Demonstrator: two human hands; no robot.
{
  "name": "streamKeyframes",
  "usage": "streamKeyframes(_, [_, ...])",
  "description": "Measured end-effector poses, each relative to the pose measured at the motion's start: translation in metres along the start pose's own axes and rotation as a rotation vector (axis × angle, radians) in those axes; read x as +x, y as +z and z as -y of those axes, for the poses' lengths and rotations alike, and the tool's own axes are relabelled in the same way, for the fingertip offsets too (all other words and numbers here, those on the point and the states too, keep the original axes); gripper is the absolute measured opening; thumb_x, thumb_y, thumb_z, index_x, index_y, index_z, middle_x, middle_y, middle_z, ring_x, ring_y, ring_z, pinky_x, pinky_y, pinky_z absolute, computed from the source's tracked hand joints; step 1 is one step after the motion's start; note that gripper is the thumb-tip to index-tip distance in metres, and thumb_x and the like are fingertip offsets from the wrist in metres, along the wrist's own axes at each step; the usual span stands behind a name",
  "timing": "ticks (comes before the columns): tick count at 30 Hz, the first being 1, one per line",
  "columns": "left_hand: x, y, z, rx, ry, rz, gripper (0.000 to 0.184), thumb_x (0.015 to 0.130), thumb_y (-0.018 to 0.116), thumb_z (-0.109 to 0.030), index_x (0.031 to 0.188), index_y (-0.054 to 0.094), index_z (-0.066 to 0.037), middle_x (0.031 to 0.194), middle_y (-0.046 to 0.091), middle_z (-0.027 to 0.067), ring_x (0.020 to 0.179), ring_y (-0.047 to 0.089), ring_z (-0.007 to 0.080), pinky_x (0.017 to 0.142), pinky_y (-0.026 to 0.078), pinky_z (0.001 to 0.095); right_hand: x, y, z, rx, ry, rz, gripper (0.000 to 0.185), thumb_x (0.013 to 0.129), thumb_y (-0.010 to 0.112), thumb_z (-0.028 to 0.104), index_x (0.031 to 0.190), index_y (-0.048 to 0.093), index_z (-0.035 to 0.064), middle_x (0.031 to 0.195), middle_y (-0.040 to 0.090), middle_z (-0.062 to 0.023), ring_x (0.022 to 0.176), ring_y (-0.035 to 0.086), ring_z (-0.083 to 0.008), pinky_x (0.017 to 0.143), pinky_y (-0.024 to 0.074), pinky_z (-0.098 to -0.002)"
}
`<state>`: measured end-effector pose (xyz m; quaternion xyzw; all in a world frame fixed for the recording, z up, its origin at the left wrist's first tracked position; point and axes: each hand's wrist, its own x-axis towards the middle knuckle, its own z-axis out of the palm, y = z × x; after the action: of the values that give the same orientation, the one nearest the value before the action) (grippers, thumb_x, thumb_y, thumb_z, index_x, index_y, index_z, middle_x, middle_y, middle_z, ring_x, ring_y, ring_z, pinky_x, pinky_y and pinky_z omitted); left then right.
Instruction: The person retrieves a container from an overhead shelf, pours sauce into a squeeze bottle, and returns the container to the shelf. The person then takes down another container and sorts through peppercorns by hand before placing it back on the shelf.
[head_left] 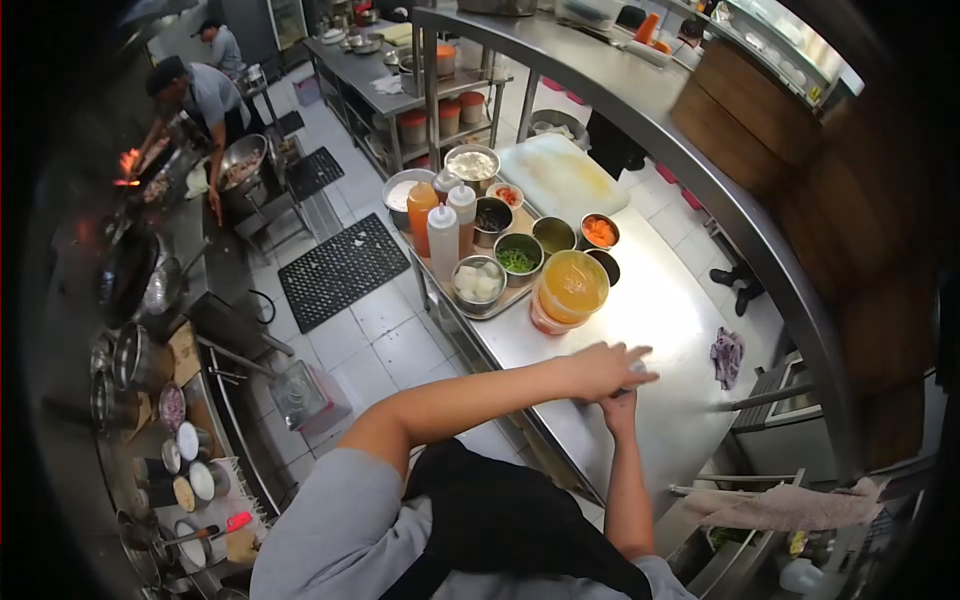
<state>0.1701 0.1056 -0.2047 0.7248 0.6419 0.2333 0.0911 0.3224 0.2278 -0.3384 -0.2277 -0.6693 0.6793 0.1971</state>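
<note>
My left hand (602,371) reaches across over the steel counter, palm down, with its fingers stretched out and apart. Just beneath it is my right hand (622,402), its fingers curled closed. A small greyish thing shows between the two hands, mostly hidden, and I cannot make out its kind. Beyond them stands a plastic tub of orange-yellow sauce (575,284), resting on another tub. Behind it are steel cups of chopped green herbs (517,257), white chunks (478,281) and orange pieces (600,232).
Squeeze bottles (443,240) stand on a tray at the counter's left edge. A white cutting board (563,172) lies at the far end. A crumpled cloth (728,357) is at right. A raised steel shelf (640,95) curves overhead. Two people work at left, one beside a flaming wok (150,160).
</note>
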Motion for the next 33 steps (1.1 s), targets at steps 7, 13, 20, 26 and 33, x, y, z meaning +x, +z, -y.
streamKeyframes(7, [0.04, 0.026, 0.013, 0.014, 0.196, 0.118, 0.021, 0.079, 0.07, -0.018, 0.096, 0.079, -0.008, 0.132, 0.063, 0.0209, 0.107, 0.067, 0.0336, 0.075, 0.059, 0.0457, -0.028, -0.014, -0.029, -0.612, 0.04, -0.199, 0.067, 0.087, 0.078, 0.037, 0.137, 0.055, -0.0013, 0.131, 0.062, -0.0136, 0.119, 0.059, -0.026, 0.104, 0.0461, -0.0411])
streamKeyframes(13, [0.054, 0.029, -0.015, 0.248, 0.052, 0.151, 0.014, 0.081, 0.071, -0.021, 0.089, 0.079, -0.013, 0.083, 0.075, 0.0045, 0.074, 0.071, 0.024, 0.049, 0.052, 0.0446, -0.032, 0.024, -0.02, -0.479, -0.053, -0.295, 0.055, 0.095, 0.069, 0.033, 0.136, 0.055, 0.0004, 0.131, 0.062, -0.0117, 0.119, 0.058, -0.0225, 0.104, 0.0454, -0.0387])
streamKeyframes(20, [0.058, 0.037, -0.022, 0.311, 0.115, 0.204, 0.015, 0.082, 0.07, -0.02, 0.09, 0.08, -0.013, 0.081, 0.075, 0.0027, 0.071, 0.071, 0.0238, 0.046, 0.051, 0.0435, -0.026, 0.034, -0.012, -0.499, -0.109, -0.342, 0.047, 0.098, 0.066, 0.03, 0.134, 0.057, 0.001, 0.131, 0.063, -0.0103, 0.117, 0.06, -0.0216, 0.103, 0.0461, -0.0376])
streamKeyframes(26, [0.065, 0.035, 0.007, 0.288, 0.39, 0.226, 0.017, 0.078, 0.07, -0.018, 0.089, 0.08, -0.01, 0.085, 0.077, 0.0104, 0.08, 0.075, 0.0286, 0.058, 0.058, 0.0469, -0.03, 0.015, -0.049, -0.581, -0.073, -0.423, 0.037, 0.089, 0.075, 0.021, 0.117, 0.068, -0.0022, 0.112, 0.072, -0.0128, 0.104, 0.067, -0.0229, 0.095, 0.0511, -0.039])
streamKeyframes(33, [0.053, -0.029, 0.015, 0.263, 0.425, 0.449, 0.059, 0.08, 0.072, -0.01, 0.137, 0.061, -0.016, 0.131, 0.061, 0.0128, 0.115, 0.066, 0.0331, 0.09, 0.058, 0.0434, -0.014, 0.036, -0.018, -0.272, -0.002, -0.343, 0.068, 0.079, 0.086, 0.025, 0.131, 0.053, -0.0029, 0.115, 0.071, -0.0124, 0.1, 0.069, -0.0227, 0.088, 0.0555, -0.0352])
